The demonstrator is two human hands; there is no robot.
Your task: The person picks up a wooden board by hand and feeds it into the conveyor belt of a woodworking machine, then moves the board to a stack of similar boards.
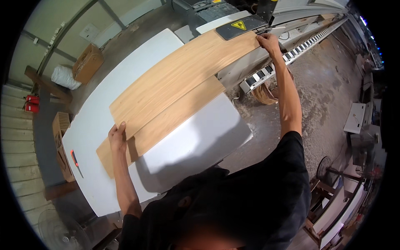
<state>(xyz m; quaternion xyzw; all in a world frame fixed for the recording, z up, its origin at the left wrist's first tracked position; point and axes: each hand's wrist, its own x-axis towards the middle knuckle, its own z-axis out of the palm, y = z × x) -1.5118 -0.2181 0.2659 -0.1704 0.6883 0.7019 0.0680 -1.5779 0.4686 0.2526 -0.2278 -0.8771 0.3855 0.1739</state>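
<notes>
A long light-brown wooden board [179, 75] lies slantwise from the near left to the far right. My left hand [118, 136] holds its near-left corner, thumb on top and the other fingers partly hidden. At the far-right end, my right hand [268, 43] grips the board's corner, with its fingers curled over the edge. A second wooden board [179, 111] lies partly under the first on the white tabletop [204, 139]. Just beyond the right hand, the first board's far end meets a machine's dark cover [241, 27] with a yellow warning label.
A red-handled knife [75, 159] lies on the tabletop's left side. The machine's roller rail [298, 52] runs off to the far right, above a floor [321, 79] strewn with sawdust. Cardboard boxes [88, 62] and a white roll [66, 77] stand beyond the table.
</notes>
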